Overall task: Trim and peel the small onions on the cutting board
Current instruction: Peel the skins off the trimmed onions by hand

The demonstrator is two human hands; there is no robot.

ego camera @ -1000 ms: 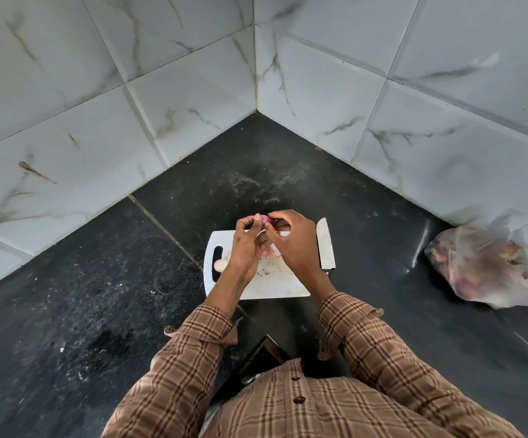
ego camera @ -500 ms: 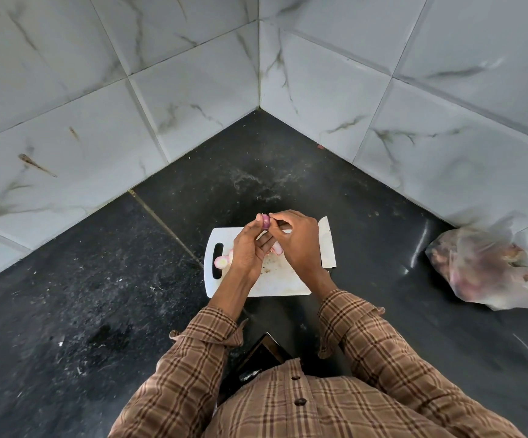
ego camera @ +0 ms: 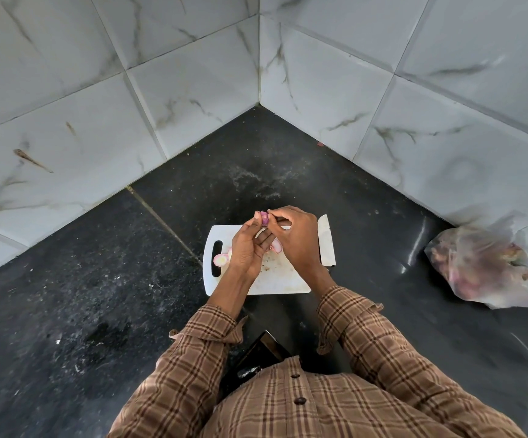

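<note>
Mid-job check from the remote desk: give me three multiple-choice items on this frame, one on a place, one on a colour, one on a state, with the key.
1. Where does the knife lie?
A. along the right edge of the cutting board
B. on the counter by the plastic bag
C. in the right hand

2. What colour is the cutting board?
A. green
B. white
C. black

3. How is the small onion held?
A. flat on the board, untouched
B. inside the bag
C. raised above the board, pinched between the left hand and the right hand

Key: 1 A, the blade rests at the board's right side; 2 B, the board is white against the dark counter; 3 C, both hands' fingertips meet on it above the board's far edge.
</note>
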